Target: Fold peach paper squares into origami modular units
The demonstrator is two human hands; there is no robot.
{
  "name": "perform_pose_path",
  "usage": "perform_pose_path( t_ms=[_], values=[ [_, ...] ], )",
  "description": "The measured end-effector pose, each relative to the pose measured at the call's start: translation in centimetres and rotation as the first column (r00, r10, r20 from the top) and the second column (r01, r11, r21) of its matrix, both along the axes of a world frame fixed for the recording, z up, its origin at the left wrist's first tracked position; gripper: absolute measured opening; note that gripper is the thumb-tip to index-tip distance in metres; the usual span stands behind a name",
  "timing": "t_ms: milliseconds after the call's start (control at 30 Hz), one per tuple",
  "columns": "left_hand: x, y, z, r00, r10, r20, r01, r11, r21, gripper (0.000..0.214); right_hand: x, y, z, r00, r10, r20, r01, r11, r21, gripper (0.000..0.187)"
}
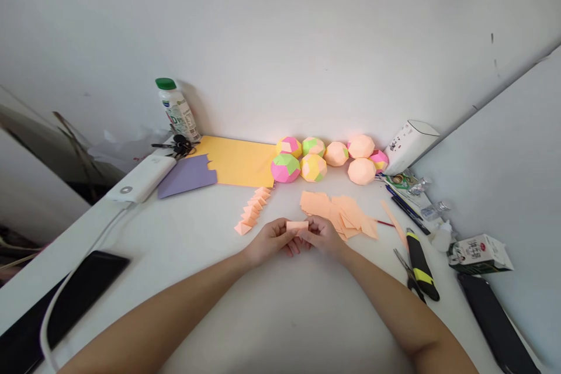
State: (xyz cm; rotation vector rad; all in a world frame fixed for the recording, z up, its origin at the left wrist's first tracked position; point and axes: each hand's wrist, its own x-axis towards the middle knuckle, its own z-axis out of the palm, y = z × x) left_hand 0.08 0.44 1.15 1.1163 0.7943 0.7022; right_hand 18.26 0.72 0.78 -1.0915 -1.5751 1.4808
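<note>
A small folded piece of peach paper [297, 225] is held level between my two hands above the table. My left hand [272, 239] pinches its left end, and my right hand [323, 237] pinches its right end, thumbs in front. Behind my right hand lies a loose pile of flat peach paper pieces [346, 210]. Beyond my left hand, a row of folded peach paper units [253, 210] runs slantwise. Several many-sided paper balls in peach, pink, green and yellow, among them a pink and green ball [285, 168], sit against the wall.
At right lie scissors [410, 277], a black and yellow utility knife [421, 266], pens [409, 208], a small carton [480, 254] and a black phone-like slab [497, 321]. At left are yellow paper [241, 160], purple paper [186, 176], a white power strip [142, 178], a bottle [179, 110] and a dark tablet-like slab [87, 286].
</note>
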Motion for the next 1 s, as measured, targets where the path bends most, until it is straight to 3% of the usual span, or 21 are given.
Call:
perform_pose_path(
  t_ms=[1000],
  values=[
    [0.18,-0.10,-0.42,0.999,0.007,-0.040,-0.006,0.999,0.036,0.036,0.07,-0.09,0.10,0.997,0.007,0.076,-0.007,1.000,0.001,0.033]
  ],
)
